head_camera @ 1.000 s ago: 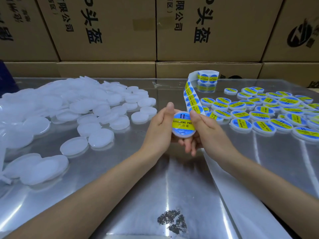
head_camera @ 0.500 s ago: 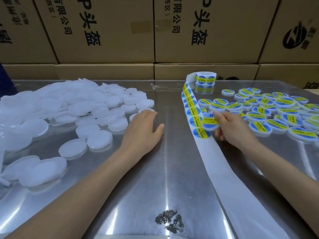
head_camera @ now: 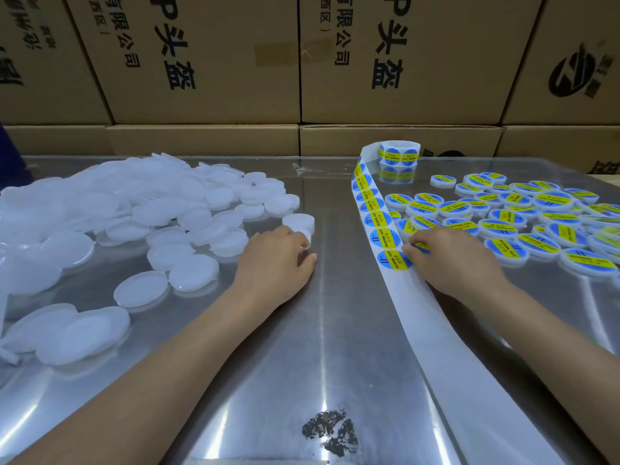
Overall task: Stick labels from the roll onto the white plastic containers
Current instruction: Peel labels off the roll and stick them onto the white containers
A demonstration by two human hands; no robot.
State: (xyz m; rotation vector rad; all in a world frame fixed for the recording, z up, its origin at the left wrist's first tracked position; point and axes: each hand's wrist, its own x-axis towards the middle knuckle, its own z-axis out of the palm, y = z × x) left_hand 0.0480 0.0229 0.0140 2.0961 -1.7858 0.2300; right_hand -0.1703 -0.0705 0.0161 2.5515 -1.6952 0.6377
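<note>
Now the labelled tub has gone to the right pile [head_camera: 523, 226]; the left hand [head_camera: 275, 260] seemingly curls over a blank tub [head_camera: 299, 222], while the right hand [head_camera: 449, 256] pinches the next label [head_camera: 392, 260] on the strip across the bench [head_camera: 302, 347].

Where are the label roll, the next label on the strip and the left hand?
label roll [head_camera: 399, 153], head view, on its outer wrap.
next label [head_camera: 392, 260], head view, on its blue centre.
left hand [head_camera: 273, 263], head view, on its back.

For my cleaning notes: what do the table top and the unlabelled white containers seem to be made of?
Table top: probably stainless steel with a brushed sheen; it mirrors light streaks and the label roll.
Unlabelled white containers: apparently translucent, milky plastic; smooth, with moulded rims.
</note>
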